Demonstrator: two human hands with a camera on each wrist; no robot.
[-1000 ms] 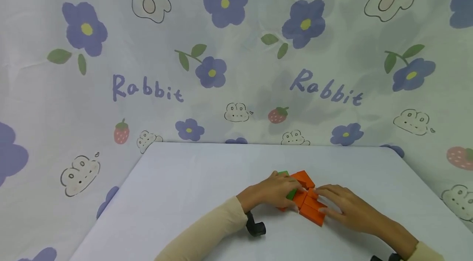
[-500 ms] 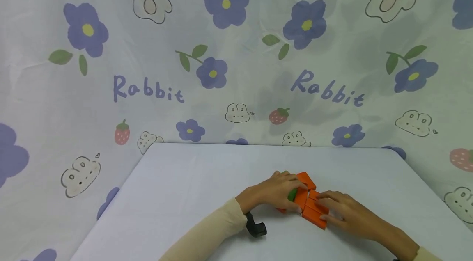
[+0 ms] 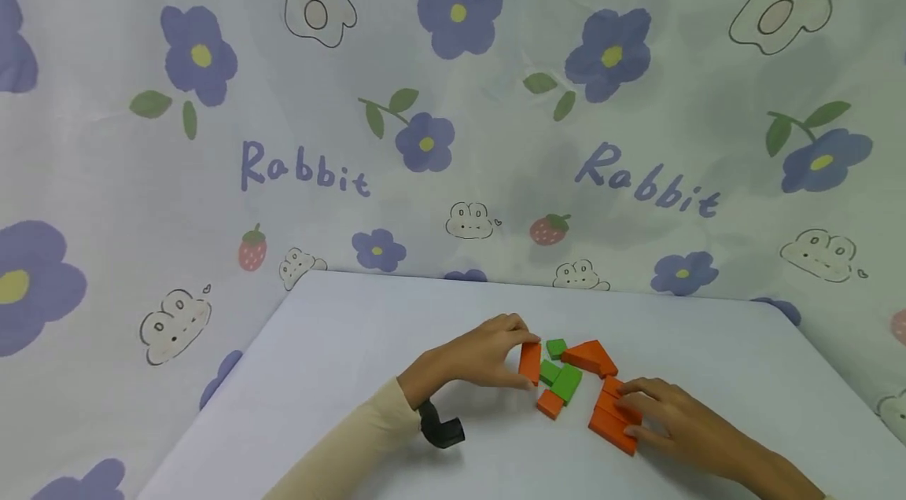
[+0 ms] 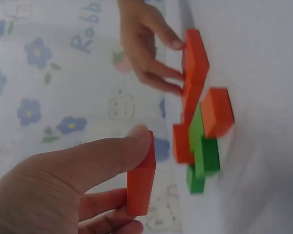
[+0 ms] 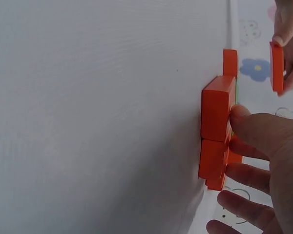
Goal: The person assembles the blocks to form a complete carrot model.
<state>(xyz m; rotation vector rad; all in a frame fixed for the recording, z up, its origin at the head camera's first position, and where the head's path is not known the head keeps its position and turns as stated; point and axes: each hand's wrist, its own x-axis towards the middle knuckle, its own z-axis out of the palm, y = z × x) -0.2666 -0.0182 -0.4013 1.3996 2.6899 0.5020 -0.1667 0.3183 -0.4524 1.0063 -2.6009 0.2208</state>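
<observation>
My left hand [image 3: 477,356] pinches an orange block [image 3: 529,363] between thumb and fingers; the left wrist view shows this block [image 4: 140,190] held off the table. To the right, my right hand [image 3: 675,423] rests its fingertips on orange blocks [image 3: 613,431] lying side by side. In the right wrist view its thumb touches the edge of one orange block [image 5: 215,114], the other fingers loosely extended. Between the hands lie green blocks [image 3: 567,384], a small orange block [image 3: 550,403] and, behind, a larger orange piece with slanted sides [image 3: 587,356].
All the blocks lie on a white table [image 3: 368,327]. Behind it hangs a curtain [image 3: 495,115] printed with flowers and rabbits. A black wrist camera mount [image 3: 440,431] juts from the left wrist, close to the tabletop.
The left hand has moved left, lifting an orange block away from the group and uncovering the green blocks. The right hand stays at the orange blocks; the head view has shifted slightly.
</observation>
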